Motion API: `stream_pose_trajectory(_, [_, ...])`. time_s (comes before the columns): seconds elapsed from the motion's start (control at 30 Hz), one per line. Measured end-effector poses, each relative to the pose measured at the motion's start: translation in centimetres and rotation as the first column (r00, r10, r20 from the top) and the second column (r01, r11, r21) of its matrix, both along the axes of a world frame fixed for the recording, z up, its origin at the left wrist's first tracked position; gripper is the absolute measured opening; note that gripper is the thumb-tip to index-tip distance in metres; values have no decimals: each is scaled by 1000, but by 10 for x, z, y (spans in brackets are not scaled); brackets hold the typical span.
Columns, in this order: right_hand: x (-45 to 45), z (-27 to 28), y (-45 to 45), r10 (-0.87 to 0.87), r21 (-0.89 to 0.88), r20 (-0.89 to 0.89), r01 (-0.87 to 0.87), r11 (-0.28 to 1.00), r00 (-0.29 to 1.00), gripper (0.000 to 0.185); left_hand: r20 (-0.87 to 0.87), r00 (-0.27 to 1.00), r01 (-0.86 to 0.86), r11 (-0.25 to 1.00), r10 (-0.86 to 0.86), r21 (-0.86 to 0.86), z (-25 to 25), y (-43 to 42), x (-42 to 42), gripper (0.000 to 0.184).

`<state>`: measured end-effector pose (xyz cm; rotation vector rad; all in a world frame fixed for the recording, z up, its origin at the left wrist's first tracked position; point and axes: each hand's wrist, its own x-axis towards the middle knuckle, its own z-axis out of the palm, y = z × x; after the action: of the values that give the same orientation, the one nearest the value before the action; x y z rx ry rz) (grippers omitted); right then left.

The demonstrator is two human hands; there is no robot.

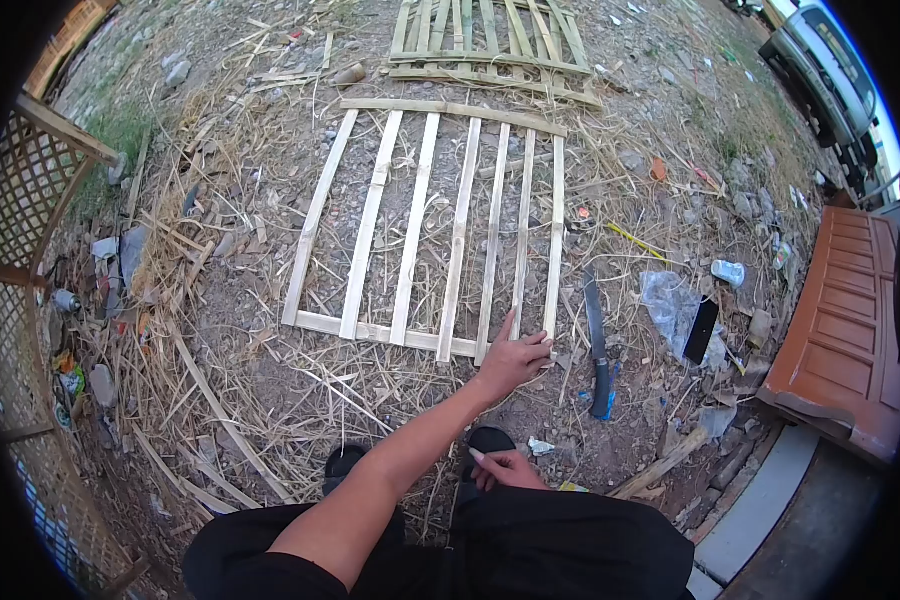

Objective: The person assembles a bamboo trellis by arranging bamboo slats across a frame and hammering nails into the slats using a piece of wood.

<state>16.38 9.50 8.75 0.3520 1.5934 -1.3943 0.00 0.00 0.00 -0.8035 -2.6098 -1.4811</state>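
Observation:
My left hand [515, 362] reaches to the near right corner of a flat frame of pale wooden slats lying on the ground. Its fingers are closed on the near end of the rightmost slat [556, 230], and one finger stretches onto the neighbouring slat [523, 235]. Several upright slats lie between a far crosspiece [450, 108] and a near crosspiece [370, 333]. By my right knee is my right hand [507, 468], thumb apart from loosely bent fingers, with nothing visible in it. A long knife [596, 330] with a dark handle lies right of the frame.
Another slatted panel [490, 70] lies beyond the frame. To the right are a plastic bag [670, 305], a black flat object [702, 330], a crushed can [728, 272] and a brown panelled door [835, 330]. A lattice [20, 200] stands left; a vehicle [830, 75] is far right.

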Motion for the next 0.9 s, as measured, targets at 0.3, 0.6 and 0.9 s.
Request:
stream_pose_trajectory(0.3, [-10,-15,-14,-107,40,81,104,994,991,46,-10,1000,-11,999,11,33,0,-2,0,18])
stream_pose_trajectory(0.6, [-13,-10,-18,-111,105,32,107,989,993,48,7,1000,14,1000,-14,24,3,-4,0,19])
stream_pose_trajectory(0.9, [-12,-12,-18,-111,138,44,104,985,993,49,-32,999,18,1000,-18,12,2,-4,0,15])
